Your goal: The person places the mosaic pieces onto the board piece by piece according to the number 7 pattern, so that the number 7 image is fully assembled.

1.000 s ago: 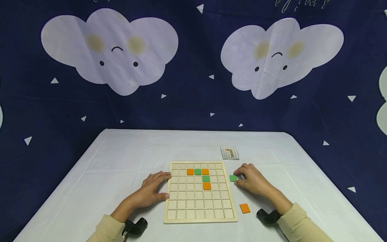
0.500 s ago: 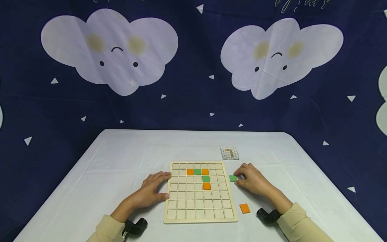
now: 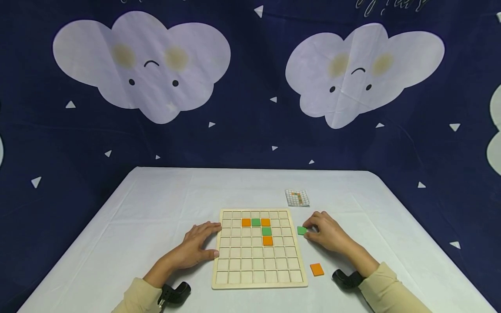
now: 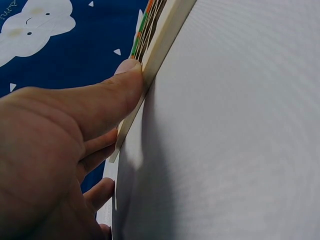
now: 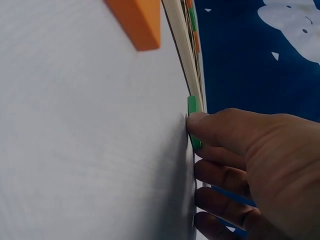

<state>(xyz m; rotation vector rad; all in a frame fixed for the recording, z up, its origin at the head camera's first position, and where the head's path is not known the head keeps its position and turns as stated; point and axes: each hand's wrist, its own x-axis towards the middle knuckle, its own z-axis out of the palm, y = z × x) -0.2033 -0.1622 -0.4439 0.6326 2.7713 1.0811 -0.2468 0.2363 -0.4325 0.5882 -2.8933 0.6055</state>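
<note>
A pale wooden grid board (image 3: 240, 264) lies flat on the white-covered table. Orange and green square tiles (image 3: 267, 241) sit in some of its upper cells, forming a bent line. My left hand (image 3: 193, 246) rests at the board's left edge, thumb and fingertips touching it with the fingers spread. To the right of the board, my right hand (image 3: 325, 231) pinches a green tile (image 3: 301, 230) between thumb and index finger. In the right wrist view this green tile (image 5: 192, 104) is low at the table, partly covered by the thumb.
One loose orange tile (image 3: 317, 269) lies near the board's lower right corner. Beyond the board's upper right corner is a small printed card (image 3: 297, 198) with a coloured grid pattern. A dark blue cloth (image 3: 250, 143) with clouds hangs behind the table (image 3: 176, 184).
</note>
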